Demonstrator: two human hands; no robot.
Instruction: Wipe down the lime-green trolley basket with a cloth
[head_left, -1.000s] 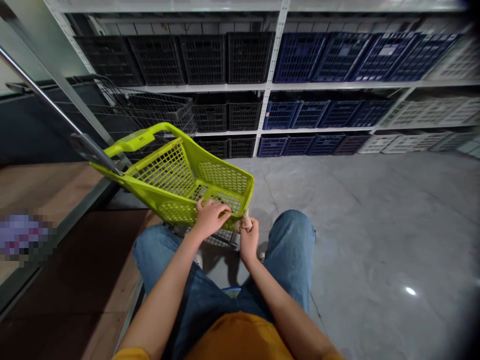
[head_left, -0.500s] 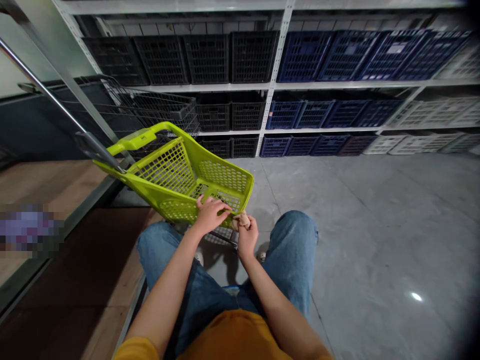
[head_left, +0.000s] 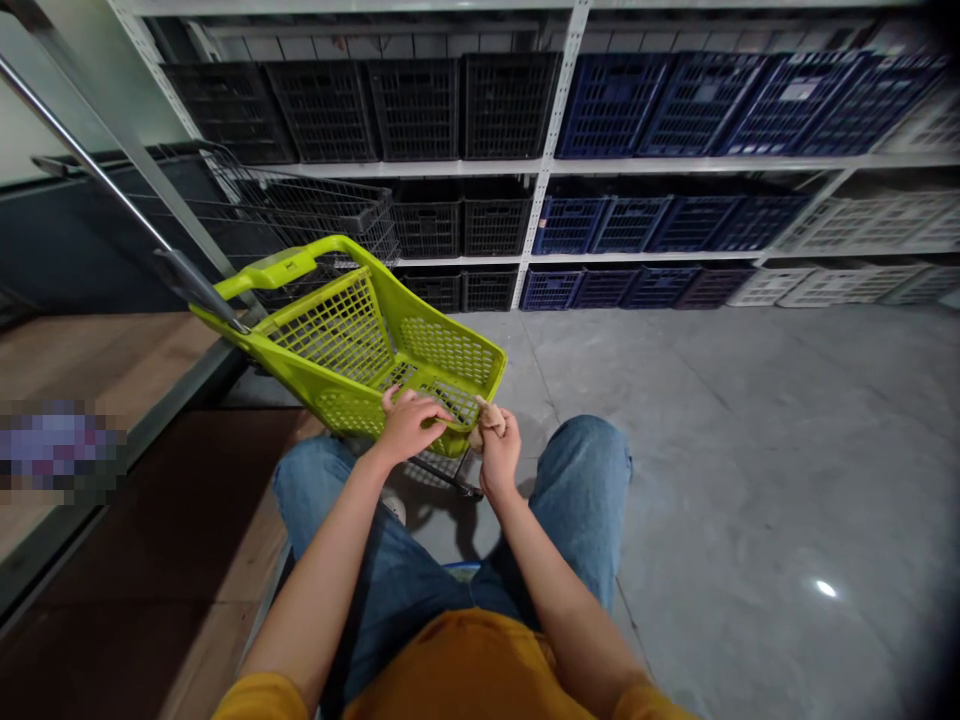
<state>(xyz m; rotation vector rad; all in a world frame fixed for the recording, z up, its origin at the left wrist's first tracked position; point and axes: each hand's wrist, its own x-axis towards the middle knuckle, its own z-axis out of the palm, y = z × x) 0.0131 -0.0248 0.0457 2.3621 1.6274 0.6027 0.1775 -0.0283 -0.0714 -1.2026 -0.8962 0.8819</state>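
Note:
A lime-green plastic shopping cart point(head_left: 345, 395) with perforated walls stands in front of me, its narrow end pointing towards my right. My left hand point(head_left: 409, 428) grips the near side rim, fingers bent over the edge. Bunched in my right hand point(head_left: 501, 455) is a beige cloth point(head_left: 491, 418), held at the corner of the cart's narrow end. Part of the cloth is hidden by my fingers. Below the basket, a bit of the cart's dark frame and a wheel point(head_left: 472, 492) show between my knees.
White metal shelving point(head_left: 551, 110) runs along the back with black crates point(head_left: 416, 110), blue crates point(head_left: 615, 108) and white crates point(head_left: 825, 225). A black wire cart point(head_left: 330, 215) stands behind the green one. Wooden boards point(head_left: 150, 510) lie at left; grey floor point(head_left: 735, 480) stretches right.
My right hand has lifted slightly with the cloth, up along the cart's corner. My left hand has slid a little left along the rim. The cart is nearly in the same place.

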